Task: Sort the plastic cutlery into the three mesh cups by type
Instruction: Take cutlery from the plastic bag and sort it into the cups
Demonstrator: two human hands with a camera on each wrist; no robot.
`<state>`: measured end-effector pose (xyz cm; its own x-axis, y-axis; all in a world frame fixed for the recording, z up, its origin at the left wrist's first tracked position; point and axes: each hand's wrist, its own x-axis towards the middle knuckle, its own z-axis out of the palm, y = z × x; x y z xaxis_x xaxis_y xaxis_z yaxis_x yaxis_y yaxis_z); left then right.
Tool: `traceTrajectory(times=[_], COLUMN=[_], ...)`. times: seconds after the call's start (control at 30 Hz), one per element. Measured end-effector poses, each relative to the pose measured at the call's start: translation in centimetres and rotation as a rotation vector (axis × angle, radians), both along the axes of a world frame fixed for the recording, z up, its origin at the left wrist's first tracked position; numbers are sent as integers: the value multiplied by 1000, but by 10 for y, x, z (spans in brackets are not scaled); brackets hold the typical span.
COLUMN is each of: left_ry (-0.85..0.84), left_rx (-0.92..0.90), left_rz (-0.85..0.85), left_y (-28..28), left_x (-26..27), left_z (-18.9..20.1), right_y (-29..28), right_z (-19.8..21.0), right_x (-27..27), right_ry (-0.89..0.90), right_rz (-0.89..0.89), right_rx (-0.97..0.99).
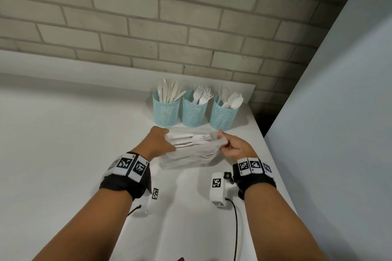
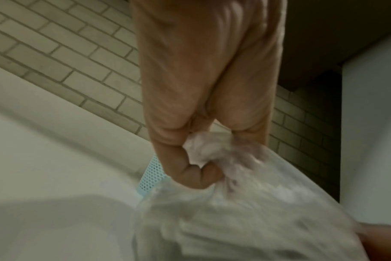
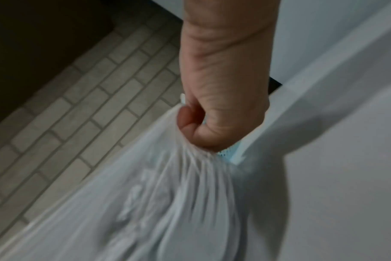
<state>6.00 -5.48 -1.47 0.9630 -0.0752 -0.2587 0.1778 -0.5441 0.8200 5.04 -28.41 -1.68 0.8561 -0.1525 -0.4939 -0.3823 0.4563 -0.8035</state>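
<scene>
We hold thin translucent plastic bag (image 1: pixel 186 154) between us: left hand (image 1: pixel 158 141) and right hand (image 1: pixel 232 147) both fisted on opposite ends. White plastic forks (image 1: pixel 191 139) inside lie left-right, tines rightward, just before three blue mesh cups (image 1: pixel 193 112). Left hand nearer handles.

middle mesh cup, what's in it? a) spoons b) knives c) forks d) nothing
c: in the head view, white tines stick up out of the middle mesh cup, while the left cup holds knives and the right cup holds spoons.
</scene>
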Motion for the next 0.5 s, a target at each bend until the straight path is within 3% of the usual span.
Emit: traceTrajectory(times=[0.13,0.23,0.3,0.37,0.43,0.5], left_ry=[-12,-134,-212,-233,-171,-131], left_rx=[40,86,159,162,113,120], left_rz=[41,139,159,143,142,121], left_y=[3,8,8,4,5,8], left_x=[-1,-2,-3,-1,0,-1], left_z=[-8,-14,-15,-15,-14,-13], right_y=[-5,3,9,21,28,25], right_z=[-23,-17,-10,1,4,0], right_x=[-6,0,11,9,5,4], right_ry=[-54,-123,-177,-310,-226,-145], right_rz=[141,-52,-259,-63,256,435], right_rx=[-259,-598,-660,-807,-1006,-1067])
